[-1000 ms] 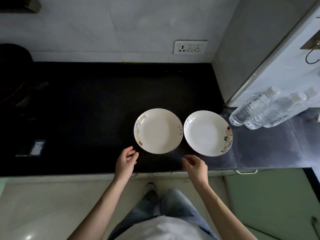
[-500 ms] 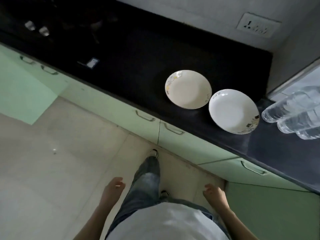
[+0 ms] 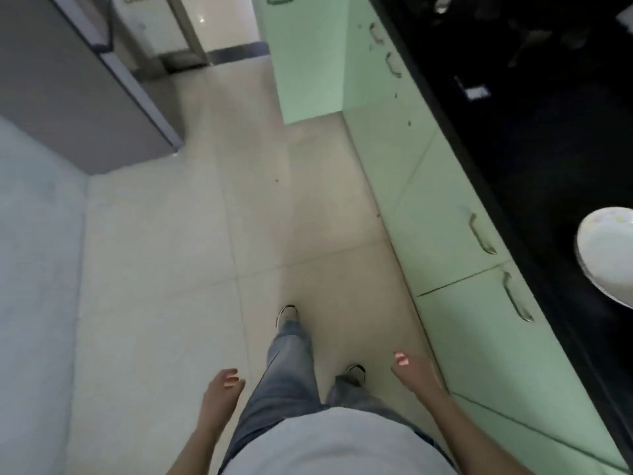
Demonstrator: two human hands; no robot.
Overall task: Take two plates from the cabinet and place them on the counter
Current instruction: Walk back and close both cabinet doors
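Away from the table (image 3: 548, 149) the view had swung; left hand (image 3: 219, 389) and right hand (image 3: 411, 370) hung loosely curled, empty; one plate (image 3: 606, 248) lay flat, far right.

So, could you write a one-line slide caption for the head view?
Empty left hand and right hand hang over the floor beside green cabinets; a white plate rests on the black counter.

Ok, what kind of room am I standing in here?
Most likely a home kitchen: a dark counter over pale green cabinets with metal handles, a white plate on the counter, and a tiled floor.
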